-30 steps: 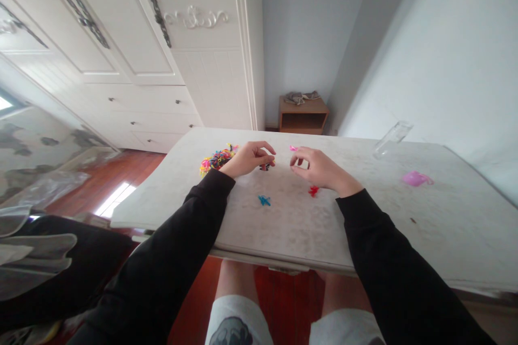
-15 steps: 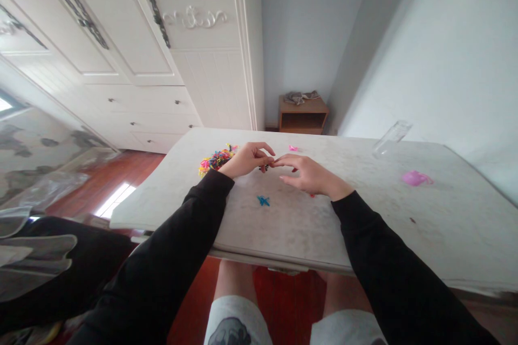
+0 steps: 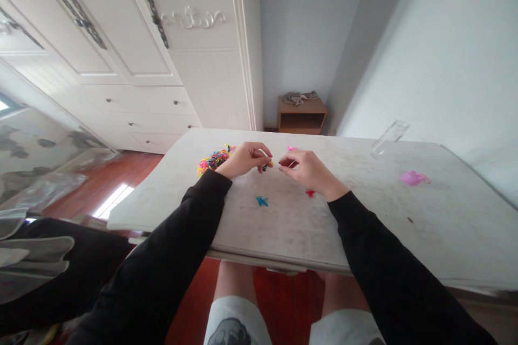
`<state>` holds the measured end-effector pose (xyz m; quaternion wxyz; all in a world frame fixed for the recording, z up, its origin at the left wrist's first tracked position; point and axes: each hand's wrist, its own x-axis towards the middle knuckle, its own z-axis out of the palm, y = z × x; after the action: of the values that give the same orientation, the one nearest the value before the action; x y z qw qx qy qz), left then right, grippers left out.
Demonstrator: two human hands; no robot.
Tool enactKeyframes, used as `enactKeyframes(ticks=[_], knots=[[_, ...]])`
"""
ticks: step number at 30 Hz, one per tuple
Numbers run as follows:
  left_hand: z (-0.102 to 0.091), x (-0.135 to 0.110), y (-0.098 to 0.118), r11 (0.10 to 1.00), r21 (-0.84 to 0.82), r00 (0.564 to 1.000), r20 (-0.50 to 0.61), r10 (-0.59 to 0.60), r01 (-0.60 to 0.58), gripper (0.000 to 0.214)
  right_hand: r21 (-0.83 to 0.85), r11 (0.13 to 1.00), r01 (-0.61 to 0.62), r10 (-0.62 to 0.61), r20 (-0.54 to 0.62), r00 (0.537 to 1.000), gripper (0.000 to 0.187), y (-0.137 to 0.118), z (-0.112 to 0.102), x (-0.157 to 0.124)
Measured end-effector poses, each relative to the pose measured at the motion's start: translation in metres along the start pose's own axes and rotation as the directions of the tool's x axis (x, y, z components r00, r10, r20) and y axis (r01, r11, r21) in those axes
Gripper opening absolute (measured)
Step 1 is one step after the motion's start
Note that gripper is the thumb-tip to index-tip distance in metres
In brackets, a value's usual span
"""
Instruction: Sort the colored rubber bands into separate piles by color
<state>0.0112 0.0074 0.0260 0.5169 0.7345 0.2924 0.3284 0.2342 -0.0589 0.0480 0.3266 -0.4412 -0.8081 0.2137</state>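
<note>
My left hand [image 3: 247, 159] is closed in a pinch above the white table, with a small yellow rubber band [image 3: 271, 163] showing at its fingertips. Black bands [image 3: 265, 167] show just below those fingers; whether they lie on the table or hang from the hand I cannot tell. A short gap away, my right hand [image 3: 304, 168] has thumb and forefinger pressed together; anything between them is too small to make out. Beside the left wrist lies a heap of many-coloured rubber bands [image 3: 211, 163]. Blue bands [image 3: 261, 201], red bands [image 3: 309, 193] and pink bands [image 3: 291, 148] lie apart in little groups.
On the right of the table [image 3: 376, 215] lie a clear jar [image 3: 389, 140] on its side and a pink bag-like object [image 3: 413, 178]. A small wooden cabinet [image 3: 302, 123] stands beyond the far edge. A white wardrobe [image 3: 210, 81] rises behind on the left.
My hands, whose fingertips met before, are now slightly apart. The right hand's fingers have drawn into a pinch, and the red bands beneath it show more fully.
</note>
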Motion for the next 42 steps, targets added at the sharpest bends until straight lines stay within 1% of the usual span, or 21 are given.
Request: enactKeyframes(ticks=[2, 4, 6, 8, 11, 13, 17, 21, 26, 31, 36, 38, 40, 42], knots=[[0.003, 0.0, 0.001, 1.0, -0.013, 0.999, 0.044, -0.009, 0.01, 0.041, -0.004, 1.0, 0.006, -0.006, 0.009, 1.0, 0.009, 0.001, 0.002, 0.0], [0.006, 0.001, 0.0, 1.0, -0.024, 0.996, 0.086, -0.008, 0.01, 0.041, -0.044, 0.999, 0.019, -0.018, 0.021, 1.0, 0.011, 0.002, 0.005, 0.001], [0.007, 0.002, -0.001, 0.999, -0.033, 0.995, 0.1, 0.004, -0.001, 0.042, -0.099, 0.995, 0.028, -0.027, 0.019, 0.999, 0.016, 0.003, 0.007, 0.001], [0.007, 0.002, -0.002, 0.999, -0.033, 0.995, 0.1, 0.01, -0.007, 0.042, -0.126, 0.992, 0.024, -0.024, -0.002, 1.0, 0.016, 0.004, 0.008, 0.002], [0.008, 0.001, -0.003, 1.0, -0.022, 0.996, 0.094, 0.005, -0.003, 0.043, -0.078, 0.997, -0.01, 0.008, -0.031, 1.0, 0.01, 0.004, 0.009, 0.002], [0.008, 0.001, -0.002, 1.0, -0.019, 0.995, 0.099, 0.002, 0.0, 0.043, -0.04, 0.999, -0.023, 0.022, -0.026, 0.999, 0.009, 0.004, 0.01, 0.002], [0.01, 0.001, 0.0, 1.0, -0.024, 0.994, 0.112, 0.001, 0.001, 0.042, -0.034, 0.999, -0.008, 0.008, -0.013, 1.0, 0.009, 0.004, 0.011, 0.002], [0.01, 0.001, 0.003, 0.999, -0.034, 0.994, 0.104, 0.014, -0.01, 0.042, -0.06, 0.998, 0.008, -0.009, -0.026, 1.0, 0.013, 0.004, 0.01, 0.003], [0.008, 0.0, 0.003, 0.999, 0.041, 0.996, 0.084, 0.013, -0.016, 0.035, -0.075, 0.997, 0.024, -0.028, -0.049, 0.998, 0.014, 0.006, 0.01, 0.003], [0.006, 0.001, -0.001, 0.995, 0.094, 0.997, 0.074, 0.007, -0.014, 0.028, -0.092, 0.996, 0.017, -0.022, -0.053, 0.998, 0.015, 0.007, 0.01, 0.003], [0.005, 0.004, -0.007, 0.985, 0.173, 0.996, 0.092, -0.013, -0.003, 0.016, -0.115, 0.993, -0.007, 0.005, -0.019, 1.0, 0.015, 0.007, 0.013, 0.003], [0.003, 0.005, -0.008, 0.98, 0.2, 0.996, 0.088, -0.011, -0.007, 0.012, -0.127, 0.992, -0.013, 0.012, -0.011, 1.0, 0.016, 0.008, 0.012, 0.004], [-0.001, 0.005, -0.006, 0.971, 0.236, 0.999, 0.051, 0.007, -0.019, 0.009, -0.132, 0.991, -0.018, 0.015, -0.025, 1.0, 0.017, 0.011, 0.005, 0.004], [-0.006, 0.004, -0.003, 0.961, 0.276, 0.999, -0.017, 0.03, -0.024, 0.008, -0.138, 0.99, -0.036, 0.028, -0.061, 0.998, 0.017, 0.014, -0.006, 0.004]])
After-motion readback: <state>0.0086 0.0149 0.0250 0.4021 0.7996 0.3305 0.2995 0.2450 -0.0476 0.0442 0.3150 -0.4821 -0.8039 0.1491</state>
